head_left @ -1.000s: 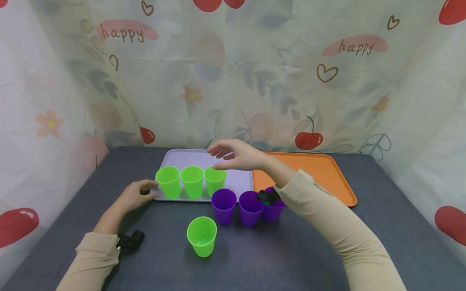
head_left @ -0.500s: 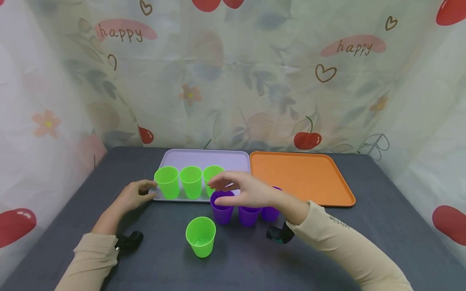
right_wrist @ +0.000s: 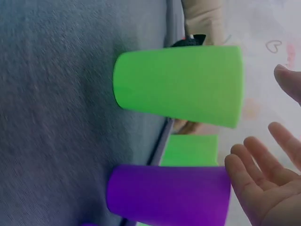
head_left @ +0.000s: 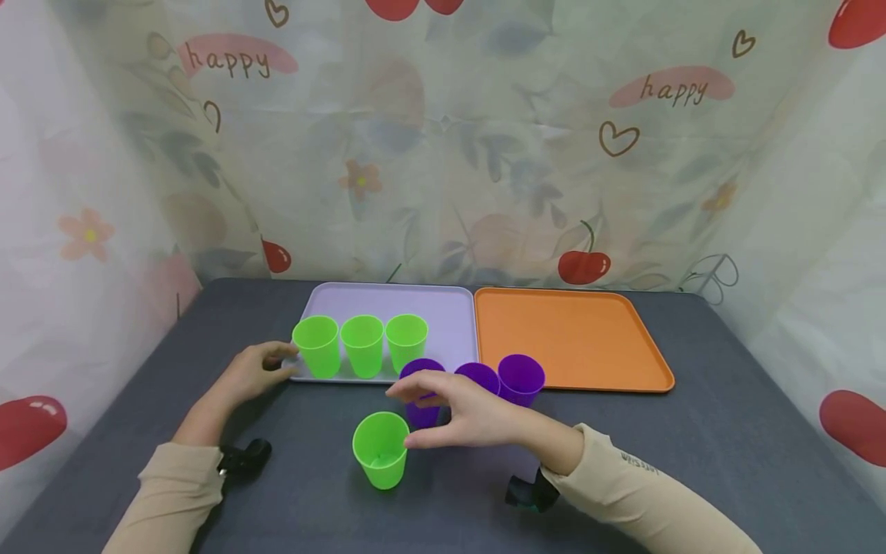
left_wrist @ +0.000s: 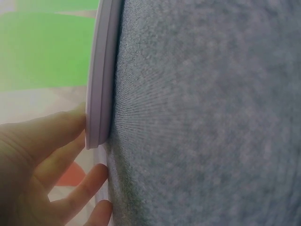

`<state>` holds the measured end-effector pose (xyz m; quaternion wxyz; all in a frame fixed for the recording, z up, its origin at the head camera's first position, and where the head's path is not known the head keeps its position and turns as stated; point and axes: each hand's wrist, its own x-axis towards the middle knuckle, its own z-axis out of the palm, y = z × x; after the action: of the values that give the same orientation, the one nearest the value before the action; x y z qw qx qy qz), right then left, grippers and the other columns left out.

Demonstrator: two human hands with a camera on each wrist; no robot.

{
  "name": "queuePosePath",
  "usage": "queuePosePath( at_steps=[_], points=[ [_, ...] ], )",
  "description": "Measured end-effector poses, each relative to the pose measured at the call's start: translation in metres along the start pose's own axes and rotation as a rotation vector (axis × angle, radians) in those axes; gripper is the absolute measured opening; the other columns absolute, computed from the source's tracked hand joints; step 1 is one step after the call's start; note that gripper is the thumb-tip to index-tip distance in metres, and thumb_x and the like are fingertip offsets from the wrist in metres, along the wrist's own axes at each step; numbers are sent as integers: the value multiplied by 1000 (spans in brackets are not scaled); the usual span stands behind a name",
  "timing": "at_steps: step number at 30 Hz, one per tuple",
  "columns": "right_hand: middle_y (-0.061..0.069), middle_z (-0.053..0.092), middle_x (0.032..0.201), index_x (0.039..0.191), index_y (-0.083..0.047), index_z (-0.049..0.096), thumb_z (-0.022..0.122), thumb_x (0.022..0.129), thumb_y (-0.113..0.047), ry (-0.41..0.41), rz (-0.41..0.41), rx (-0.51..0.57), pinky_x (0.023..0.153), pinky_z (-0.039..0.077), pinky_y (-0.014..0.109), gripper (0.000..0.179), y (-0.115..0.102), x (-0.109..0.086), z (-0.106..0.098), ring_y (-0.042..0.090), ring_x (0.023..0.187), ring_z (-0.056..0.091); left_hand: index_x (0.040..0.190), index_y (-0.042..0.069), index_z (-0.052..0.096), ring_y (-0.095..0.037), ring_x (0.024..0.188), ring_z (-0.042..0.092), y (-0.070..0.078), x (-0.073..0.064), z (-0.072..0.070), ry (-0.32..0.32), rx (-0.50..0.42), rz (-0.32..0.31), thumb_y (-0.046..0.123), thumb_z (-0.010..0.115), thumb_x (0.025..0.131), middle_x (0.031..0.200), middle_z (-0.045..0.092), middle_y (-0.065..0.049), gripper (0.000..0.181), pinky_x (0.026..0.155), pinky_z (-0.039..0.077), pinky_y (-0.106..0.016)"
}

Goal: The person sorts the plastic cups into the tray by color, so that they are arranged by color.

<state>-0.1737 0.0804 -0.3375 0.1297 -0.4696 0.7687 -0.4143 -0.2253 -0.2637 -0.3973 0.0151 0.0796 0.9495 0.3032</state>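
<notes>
A lone bright green cup (head_left: 381, 462) stands upright on the dark table. Above and just right of it hovers my right hand (head_left: 460, 408), fingers loosely curved, thumb tip overlapping the rim in the head view. The right wrist view shows a gap between this green cup (right_wrist: 178, 84) and the fingers. Behind the hand are three upright purple cups, the left one (head_left: 424, 417) and middle one (head_left: 479, 374) partly hidden. Three more green cups (head_left: 363, 350) line the front of the lilac tray (head_left: 446, 308). My left hand (head_left: 252, 373) touches that tray's front left corner with relaxed fingers.
An orange tray (head_left: 567, 338) lies against the lilac tray's right side. The right purple cup (head_left: 521, 378) stands just before their join. Printed cloth (head_left: 443, 154) hangs close behind the table and along both sides.
My right hand has come back from above the lilac tray, passed over the purple cups and sunk beside the lone green cup. My left hand stays at the tray corner.
</notes>
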Motion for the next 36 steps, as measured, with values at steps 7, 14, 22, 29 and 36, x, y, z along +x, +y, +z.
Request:
queuePosePath(
  at_steps=[7,14,22,29,36],
  points=[
    [10,56,129,127,-3,50,73,80,-17,-2,-21,-37,101,45,28,54,4,-1,15,19,121,53,120,-3,58,-46,113,53,-1,0,-1,-6,-1,4,18,63,88,120,60,-25,38,93,44,-56],
    [8,54,132,130,-5,48,75,78,-19,-14,-13,-67,103,43,27,60,3,0,23,17,123,53,119,-3,59,-46,111,54,-2,0,-1,-2,-2,15,17,62,88,118,61,-25,37,93,44,-56],
    [7,55,129,130,-6,49,76,77,-20,-18,-4,-93,102,44,27,61,3,0,28,15,119,55,118,-4,59,-46,111,54,0,0,-1,-1,-1,20,17,63,88,118,61,-25,37,92,44,-56],
    [6,57,126,128,-6,50,78,75,-20,18,-1,-103,99,45,22,61,3,1,30,13,111,59,117,-3,59,-45,110,55,-1,-1,-1,6,-2,26,17,64,87,117,61,-25,37,91,45,-55],
    [5,58,124,127,-7,52,78,75,-21,41,14,-102,96,46,19,60,3,2,32,11,108,60,117,-3,60,-45,109,55,-2,0,0,7,0,25,17,64,87,116,62,-24,36,91,45,-55]
  ],
)
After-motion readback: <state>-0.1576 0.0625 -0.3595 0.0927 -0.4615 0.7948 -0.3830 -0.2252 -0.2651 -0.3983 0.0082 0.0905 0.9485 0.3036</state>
